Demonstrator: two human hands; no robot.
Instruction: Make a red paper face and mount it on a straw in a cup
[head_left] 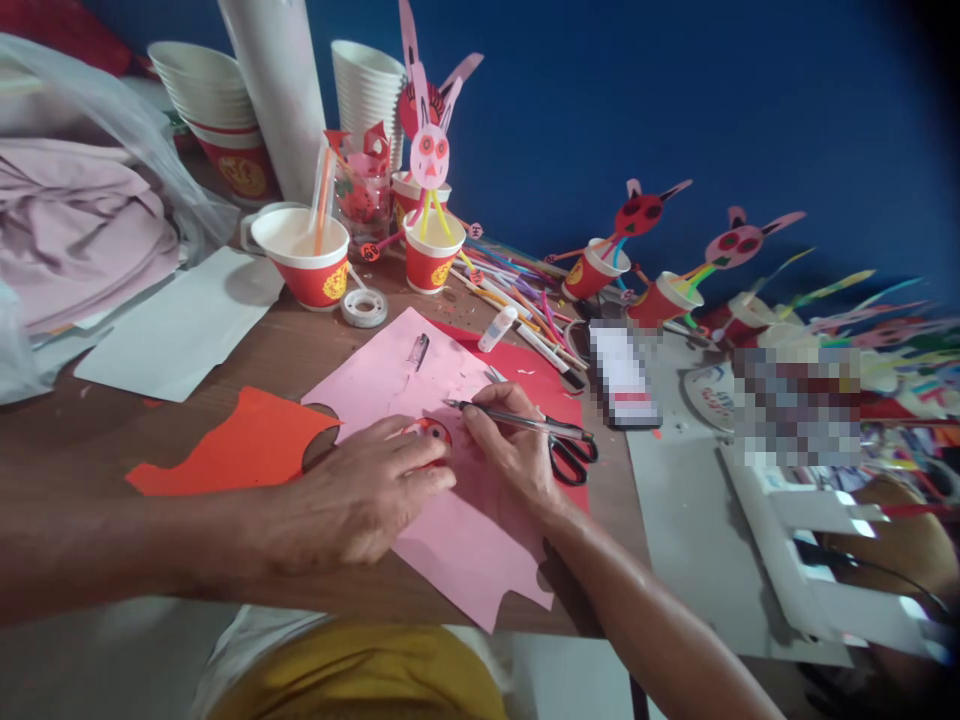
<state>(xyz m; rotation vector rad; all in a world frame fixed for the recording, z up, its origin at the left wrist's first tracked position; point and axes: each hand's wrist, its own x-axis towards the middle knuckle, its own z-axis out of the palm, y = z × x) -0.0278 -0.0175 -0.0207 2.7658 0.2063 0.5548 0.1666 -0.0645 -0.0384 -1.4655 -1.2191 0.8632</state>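
Head view, dial centred on the pink sheet (480, 560), 12 away from the person. Right hand (517, 445) at 2 o'clock, fingers closed round a pen (525, 420), tip toward 9, at or just above the paper; contact can't be told. Left hand (382, 480) at 9 o'clock, palm down, loosely spread, not closed on anything I can see; fingers partly cover a small red disc (440, 435) with an eye-like mark, lying near sheet centre, left of the pen tip. Pen cap (420, 350) on the sheet, 12. Black-handled scissors (574, 462) at 3, partly behind the right hand, on red paper (540, 375) that sits partly under the pink. Orange paper (240, 445) at 9, curved bite cut from its edge. Tape roll (364, 308) at 11, small bottle (498, 328) at 1, phone (624, 375) at 2. Farther out at 12, cup (430, 268) bearing a pink long-eared paper head (430, 157).
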